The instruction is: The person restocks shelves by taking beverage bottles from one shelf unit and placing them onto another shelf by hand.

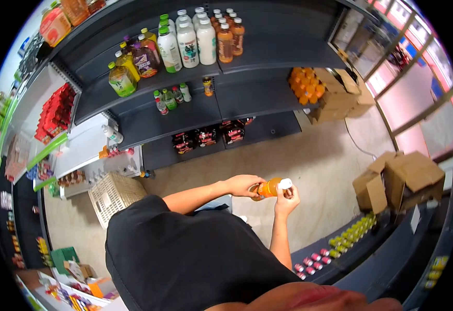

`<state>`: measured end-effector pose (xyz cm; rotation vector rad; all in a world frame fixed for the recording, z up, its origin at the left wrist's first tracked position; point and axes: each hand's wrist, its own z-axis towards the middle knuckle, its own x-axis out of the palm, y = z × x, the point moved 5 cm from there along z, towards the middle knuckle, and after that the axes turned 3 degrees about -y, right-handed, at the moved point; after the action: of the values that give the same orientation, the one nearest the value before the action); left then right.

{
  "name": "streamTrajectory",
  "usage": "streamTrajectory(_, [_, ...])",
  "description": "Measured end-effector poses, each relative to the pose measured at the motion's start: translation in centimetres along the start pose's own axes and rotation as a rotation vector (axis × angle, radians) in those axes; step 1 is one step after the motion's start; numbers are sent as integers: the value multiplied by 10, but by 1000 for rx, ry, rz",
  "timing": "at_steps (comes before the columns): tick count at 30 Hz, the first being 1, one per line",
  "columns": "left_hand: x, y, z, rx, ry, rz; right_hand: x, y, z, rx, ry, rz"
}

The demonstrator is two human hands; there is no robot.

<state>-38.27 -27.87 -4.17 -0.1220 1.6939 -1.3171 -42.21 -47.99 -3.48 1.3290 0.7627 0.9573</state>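
Over the floor, my left hand grips the orange bottle, closed round its body; my right hand has fingers closed at the neck, by the white cap. Status: bottle in hand, cap on, clear of the shelf.

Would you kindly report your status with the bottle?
Left hand gripping orange bottle near its base; right hand at its white cap. Bottle tilted nearly sideways. No obstruction visible.

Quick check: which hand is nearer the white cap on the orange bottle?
Right. The right hand is at the white cap, fingers right beside it; the left hand is farther off, gripping the orange bottle towards its other end.
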Motion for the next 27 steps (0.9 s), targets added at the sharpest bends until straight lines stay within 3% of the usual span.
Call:
streamTrajectory(2, [-20, 14, 11, -18, -177, -82, 27, -3, 37, 47, 46, 56])
streamTrajectory(9, [-130, 95, 60, -130, -676, -344, 194, 24, 172, -215, 434, -26])
streamTrajectory(12, [-191, 127, 87, -62, -992, -200, 265, 62, 229, -299, 682, -46])
streamTrajectory(14, [-240, 130, 109, -65, -1181, -191, 308, 89, 263, -493, 781, -81])
streamTrajectory(16, [-275, 144, 123, -94, -1301, -205, 336, 120, 284, -825, 825, -125])
streamTrajectory(18, [-322, 140, 135, -17, -1378, 15, 358, 115, 308, -802, 800, -54])
streamTrajectory(20, [-351, 151, 150, -43, -1345, 25, 379, 83, 333, -559, 671, -28])
streamTrajectory(22, [-373, 151, 164, -99, -1365, -3, 400, 72, 355, -463, 661, -122])
streamTrajectory(24, [-383, 162, 178, -133, -1398, -20, 422, 47, 380, -603, 743, -187])
streamTrajectory(27, [-394, 184, 195, -169, -1471, 8, 446, 28, 410, -539, 832, -131])
